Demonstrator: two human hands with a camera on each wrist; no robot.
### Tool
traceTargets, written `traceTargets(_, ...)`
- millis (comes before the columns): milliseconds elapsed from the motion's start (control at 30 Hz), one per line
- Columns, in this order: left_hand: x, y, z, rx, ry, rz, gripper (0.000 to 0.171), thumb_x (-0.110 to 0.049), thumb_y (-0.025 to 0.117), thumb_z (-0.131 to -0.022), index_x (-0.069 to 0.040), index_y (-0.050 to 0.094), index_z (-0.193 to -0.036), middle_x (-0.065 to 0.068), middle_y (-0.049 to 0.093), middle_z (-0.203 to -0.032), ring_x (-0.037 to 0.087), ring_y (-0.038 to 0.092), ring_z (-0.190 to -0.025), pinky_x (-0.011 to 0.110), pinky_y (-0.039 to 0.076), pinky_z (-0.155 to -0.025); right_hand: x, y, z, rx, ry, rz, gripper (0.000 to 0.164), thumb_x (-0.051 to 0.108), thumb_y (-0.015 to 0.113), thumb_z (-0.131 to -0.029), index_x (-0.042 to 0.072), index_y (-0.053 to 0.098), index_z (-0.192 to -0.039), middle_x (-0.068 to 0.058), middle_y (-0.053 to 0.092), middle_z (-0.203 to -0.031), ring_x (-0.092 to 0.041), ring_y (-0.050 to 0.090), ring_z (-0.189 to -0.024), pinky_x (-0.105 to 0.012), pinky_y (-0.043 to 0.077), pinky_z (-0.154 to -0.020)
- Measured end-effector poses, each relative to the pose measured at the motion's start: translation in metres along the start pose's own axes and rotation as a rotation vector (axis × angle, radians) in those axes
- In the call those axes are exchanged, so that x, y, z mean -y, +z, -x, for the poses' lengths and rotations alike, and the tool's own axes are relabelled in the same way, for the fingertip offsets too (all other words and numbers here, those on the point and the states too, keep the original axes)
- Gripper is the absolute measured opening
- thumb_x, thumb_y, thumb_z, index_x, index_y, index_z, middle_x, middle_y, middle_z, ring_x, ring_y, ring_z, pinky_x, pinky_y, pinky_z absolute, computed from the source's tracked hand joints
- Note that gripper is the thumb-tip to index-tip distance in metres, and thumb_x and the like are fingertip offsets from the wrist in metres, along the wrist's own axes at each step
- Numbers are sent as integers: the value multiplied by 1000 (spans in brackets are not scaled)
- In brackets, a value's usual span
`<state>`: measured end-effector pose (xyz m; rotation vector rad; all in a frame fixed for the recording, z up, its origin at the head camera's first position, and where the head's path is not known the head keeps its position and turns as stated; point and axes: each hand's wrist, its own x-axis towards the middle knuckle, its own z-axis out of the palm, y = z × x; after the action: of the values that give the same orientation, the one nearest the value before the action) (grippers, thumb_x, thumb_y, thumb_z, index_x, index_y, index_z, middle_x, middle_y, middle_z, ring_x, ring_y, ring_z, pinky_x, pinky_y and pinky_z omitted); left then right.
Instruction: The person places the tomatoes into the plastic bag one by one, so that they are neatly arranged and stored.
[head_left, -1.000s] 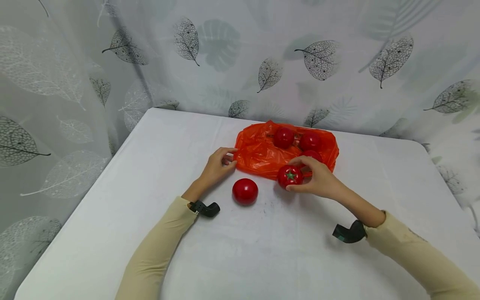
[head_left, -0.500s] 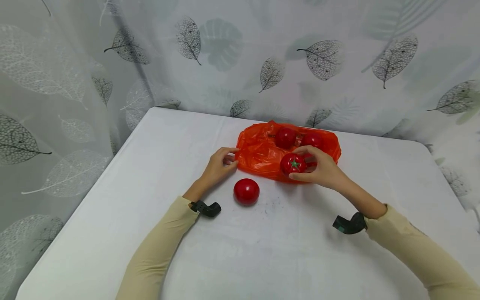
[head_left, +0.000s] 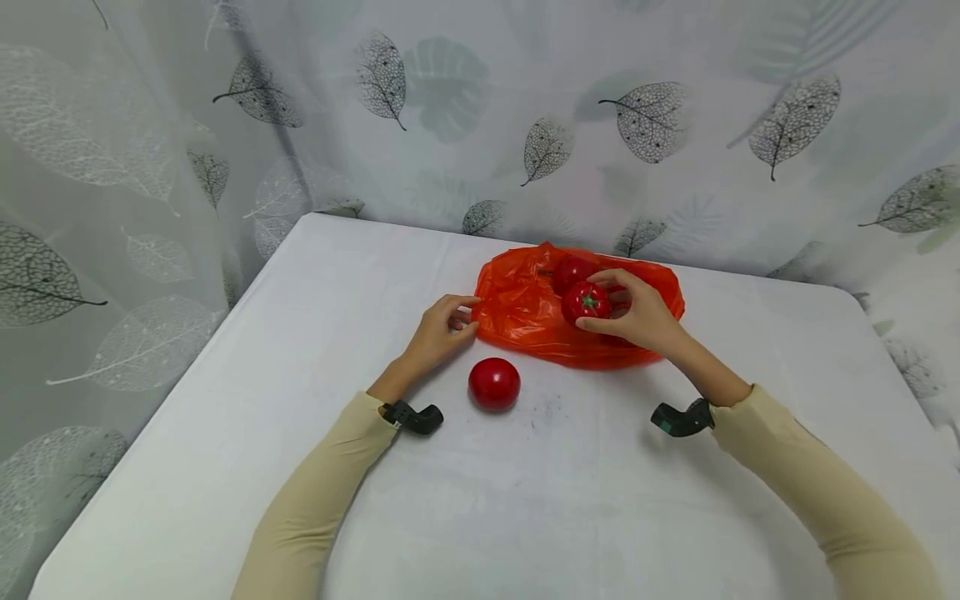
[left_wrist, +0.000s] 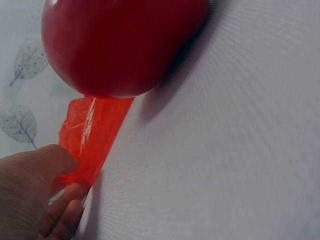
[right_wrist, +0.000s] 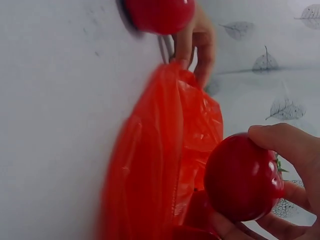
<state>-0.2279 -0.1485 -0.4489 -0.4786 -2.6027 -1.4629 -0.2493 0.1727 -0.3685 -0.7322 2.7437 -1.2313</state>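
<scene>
My right hand (head_left: 639, 314) holds a red tomato (head_left: 586, 303) with a green calyx above the orange-red plastic bag (head_left: 517, 308). In the right wrist view, thumb and fingers wrap round this tomato (right_wrist: 242, 177). My left hand (head_left: 441, 327) pinches the bag's left edge; the left wrist view shows its thumb and fingers on the thin plastic (left_wrist: 92, 140). Inside the bag another tomato (head_left: 572, 272) shows behind the held one; the right hand hides the bag's right part. A loose tomato (head_left: 494, 384) lies on the table in front of the bag, right of my left hand.
The bag lies near the back edge of a white-covered table (head_left: 480, 500). Behind the table hangs a pale curtain (head_left: 465, 108) with a leaf print. Each wrist carries a black camera mount, such as the right one (head_left: 682, 418).
My right hand has carried the tomato up and away from me, from the bag's front edge to over its middle. The left hand keeps its place on the bag.
</scene>
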Motion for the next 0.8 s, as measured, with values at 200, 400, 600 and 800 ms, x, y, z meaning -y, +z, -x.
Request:
traceTargets(200,-1,0,-1,-6,12,6,39,-4,66,-90,-1,59,-128,15,59,-123,25,64,-100,34,56,-87,1,-2,-12,9,-11,10,61,16,81,-79,0,50,-129,-21,53,-130,-40,54,-113,-55,54,-87)
traceTargets(400,0,0,-2,1,5,-9,40,-6,66,-90,-3,59,-129,14,58,-122,24,64,-99,33,55,-87,-9,0,-18,2,-24,69,62,15,82,-77,-3,50,-127,-23,53,-128,-41,55,-111,-57,52,-89)
traceTargets(600,0,0,-1,4,-4,-20,40,-7,66,-90,-4,59,-129,14,58,-122,24,64,-98,32,56,-86,-16,1,-21,20,5,91,64,17,81,-78,-4,49,-129,-24,52,-128,-42,54,-111,-58,52,-90)
traceTargets(800,1,0,0,-1,-10,-18,40,-7,66,-90,-4,59,-130,13,58,-123,24,64,-98,31,56,-86,-18,3,-25,45,21,125,65,18,82,-78,-4,48,-129,-25,52,-128,-42,53,-112,-57,52,-89)
